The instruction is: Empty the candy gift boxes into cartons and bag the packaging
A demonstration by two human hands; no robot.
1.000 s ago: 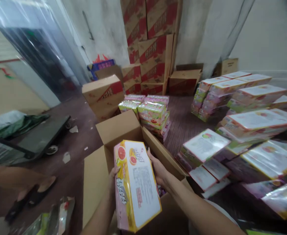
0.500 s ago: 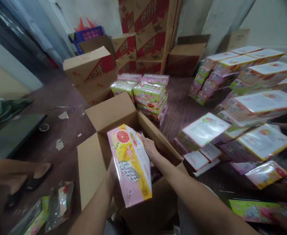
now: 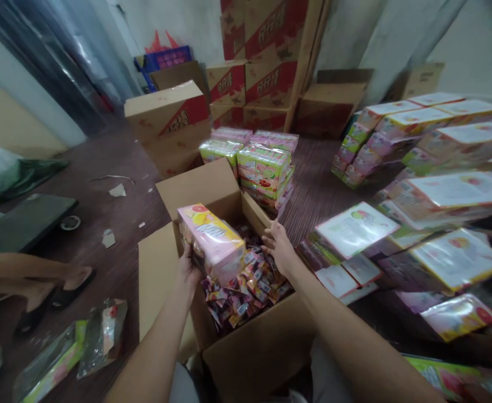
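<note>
Currently left hand [image 3: 189,270]: grip closed on pink-yellow box [image 3: 214,240], above small packets [image 3: 249,285] in carton [image 3: 260,344]; right hand [image 3: 280,247]: grip open.

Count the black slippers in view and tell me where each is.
2, both worn by the person at the far left: one slipper nearer the open carton, the other slipper nearer the picture's left edge. Others may be hidden.

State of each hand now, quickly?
Left hand: closed on the pink-and-yellow box.
Right hand: open, fingers spread, not holding the box.
</note>
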